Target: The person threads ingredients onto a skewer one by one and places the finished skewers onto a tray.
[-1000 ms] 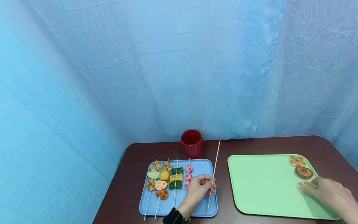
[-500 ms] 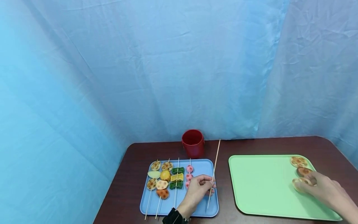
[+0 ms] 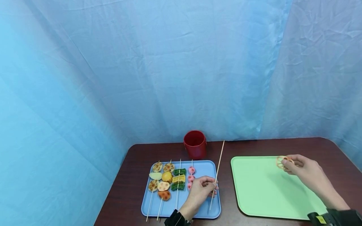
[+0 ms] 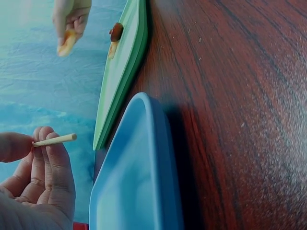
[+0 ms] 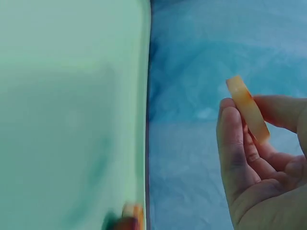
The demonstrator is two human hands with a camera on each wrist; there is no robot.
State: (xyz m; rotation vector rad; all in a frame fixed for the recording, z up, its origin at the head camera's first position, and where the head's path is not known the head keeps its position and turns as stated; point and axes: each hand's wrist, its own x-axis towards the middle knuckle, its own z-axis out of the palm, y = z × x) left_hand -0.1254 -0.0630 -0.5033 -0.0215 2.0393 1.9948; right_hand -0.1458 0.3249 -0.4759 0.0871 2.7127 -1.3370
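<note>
My left hand [image 3: 199, 190] pinches a thin bamboo skewer [image 3: 220, 157] between thumb and fingers, over the right side of the blue tray [image 3: 205, 168]. The skewer is bare and leans with its point up and away. Raised over the far right of the green tray [image 3: 254, 188], my right hand [image 3: 309, 174] holds a lotus root slice [image 3: 278, 162] by its edge; the right wrist view shows that slice [image 5: 248, 108] edge-on between thumb and fingertips. A brown mushroom-like piece [image 4: 116, 32] and another pale slice [image 4: 112, 50] lie on the green tray, hidden behind my right hand in the head view.
Several loaded skewers lie side by side on the blue tray, with lotus root slices [image 3: 153, 185], green and yellow pieces [image 3: 178, 179] and pink balls [image 3: 191, 170]. A red cup [image 3: 195, 146] stands behind that tray. Blue cloth [image 3: 181, 78] hangs beyond the dark table [image 3: 118, 201].
My right hand has picked the nearest lotus root slice off the green tray and carried it up, left and away. My left hand keeps its grip on the skewer, almost still.
</note>
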